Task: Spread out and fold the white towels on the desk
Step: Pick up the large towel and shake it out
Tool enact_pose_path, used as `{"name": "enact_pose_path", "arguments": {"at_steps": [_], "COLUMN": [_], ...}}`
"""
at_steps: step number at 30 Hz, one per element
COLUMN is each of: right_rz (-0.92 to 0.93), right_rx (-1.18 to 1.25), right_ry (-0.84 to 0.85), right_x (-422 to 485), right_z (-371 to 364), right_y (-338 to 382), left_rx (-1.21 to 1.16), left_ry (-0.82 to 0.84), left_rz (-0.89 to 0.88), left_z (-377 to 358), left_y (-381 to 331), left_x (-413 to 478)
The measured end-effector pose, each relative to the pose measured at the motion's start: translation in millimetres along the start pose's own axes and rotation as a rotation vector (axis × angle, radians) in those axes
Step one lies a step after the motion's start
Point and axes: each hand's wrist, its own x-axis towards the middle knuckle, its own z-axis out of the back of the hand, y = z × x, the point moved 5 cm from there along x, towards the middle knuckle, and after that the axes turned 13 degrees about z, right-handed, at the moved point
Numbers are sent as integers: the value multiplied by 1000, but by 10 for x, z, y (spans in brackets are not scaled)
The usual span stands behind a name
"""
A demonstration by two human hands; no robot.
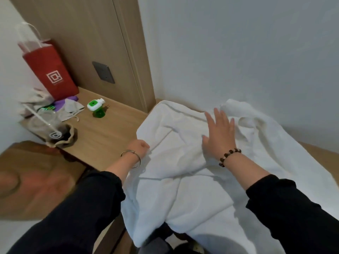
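Now, white towels (183, 189): lying rumpled on the right part of the desk (110, 129), partly folded over, hanging down over the front edge
Left hand (140, 146): at the left edge of the white towels, with fingers curled round the cloth and gripping it; fingertips hidden
Right hand (219, 136): laid flat on the middle of the white towels, with fingers straight and spread, pressing the cloth down
Wrists: silver bangle (131, 159) on the left, bead bracelet (229, 156) on the right, black sleeves (293, 208) on both arms
Left part of desk: red paper bag (51, 70) standing against the wooden panel (82, 33), green and white device (96, 108) near it on the towel side, clear plastic cup (45, 123) with a straw near the front corner, grey cloth (73, 107) and a purple thing (70, 99) between bag and cup
Panel: dark socket plate (103, 72) above the desk
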Motion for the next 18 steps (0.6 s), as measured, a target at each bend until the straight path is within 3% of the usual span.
{"name": "enact_pose_path", "arguments": {"at_steps": [3, 5, 8, 15, 18], "right_rz": [334, 398, 396, 444, 364], "right_rx": [105, 135, 88, -82, -182], "right_ry": [241, 397, 552, 625, 489], "right_x": [-30, -59, -94, -100, -76], "right_z": [-341, -598, -934, -994, -799], "right_y": [633, 934, 1246, 1516, 1651], "left_rx": [215, 187, 2, 30, -27], "left_ry": [-96, -105, 20, -6, -57], "left_rz": [14, 46, 93, 54, 94], "left_z": [17, -7, -150, -92, 99], "left_y": [352, 570, 777, 891, 963], "left_x": [33, 39, 18, 66, 70]}}
